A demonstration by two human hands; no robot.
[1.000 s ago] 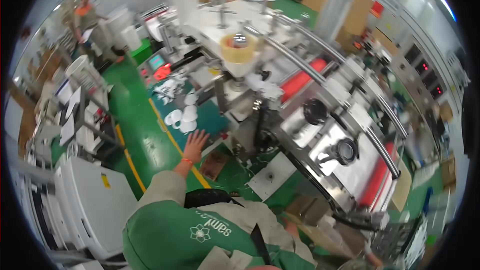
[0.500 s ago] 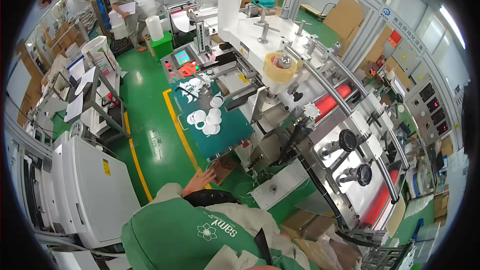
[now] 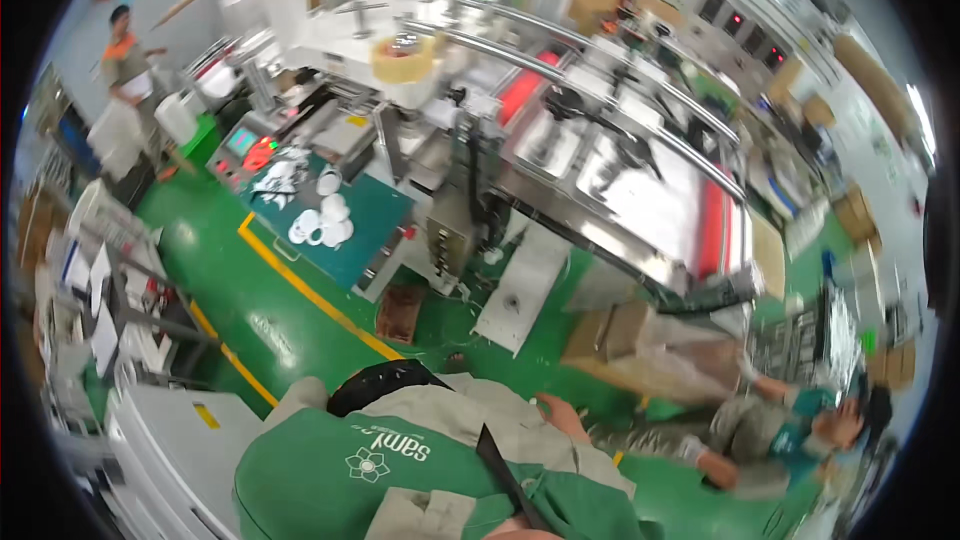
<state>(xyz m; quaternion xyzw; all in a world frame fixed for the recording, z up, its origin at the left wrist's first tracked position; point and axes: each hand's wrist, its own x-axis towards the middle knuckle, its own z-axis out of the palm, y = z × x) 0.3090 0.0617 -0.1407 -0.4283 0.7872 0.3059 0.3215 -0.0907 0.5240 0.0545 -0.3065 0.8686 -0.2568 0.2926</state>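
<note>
**Green floor and teal surface**

The green floor (image 3: 230, 290) carries a yellow line (image 3: 310, 290) running from far left to near right. A brown box (image 3: 400, 313) stands on it just past the line, with flattened cardboard (image 3: 640, 355) to the right. On the teal surface (image 3: 375, 215) at the far left lie white round pieces (image 3: 322, 225)
</note>
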